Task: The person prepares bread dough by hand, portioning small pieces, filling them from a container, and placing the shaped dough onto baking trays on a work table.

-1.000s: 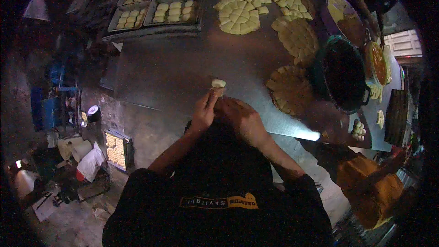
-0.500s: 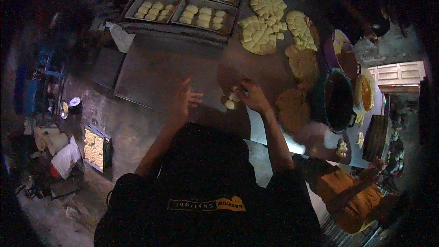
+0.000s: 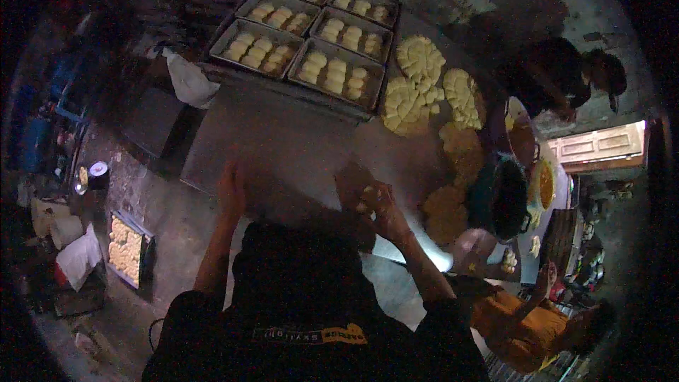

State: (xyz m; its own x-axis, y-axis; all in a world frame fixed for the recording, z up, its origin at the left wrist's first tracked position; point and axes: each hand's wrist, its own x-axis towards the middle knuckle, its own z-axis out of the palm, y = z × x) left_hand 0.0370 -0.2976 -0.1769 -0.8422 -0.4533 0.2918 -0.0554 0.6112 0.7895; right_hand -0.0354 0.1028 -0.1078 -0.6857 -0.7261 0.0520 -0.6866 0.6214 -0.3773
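Note:
My right hand [image 3: 382,212] curls around small pale dough pieces [image 3: 366,205] at the near edge of the dark tabletop [image 3: 283,131]. Its fingers partly hide the dough. Off to the left, my left hand [image 3: 232,189] hovers by the table's near left edge, holding nothing, its fingers extended. Beyond both hands, a baking tray [image 3: 339,102] contains short rows of shaped dough pieces, with several similar trays around it. Scored rounds of dough [image 3: 405,106] lie to the right of the trays.
On the right stand a dark green tub [image 3: 506,194], a purple basin [image 3: 520,131] and a yellow bowl [image 3: 544,182]. A co-worker in orange [image 3: 523,325] is at the lower right, another in dark clothing [image 3: 552,71] at the upper right. A dough-filled tray [image 3: 127,249] sits lower left.
The view has shifted, so the trays and dough rounds appear lower. My left hand has moved left, away from my right hand, which now closes more around the dough pieces.

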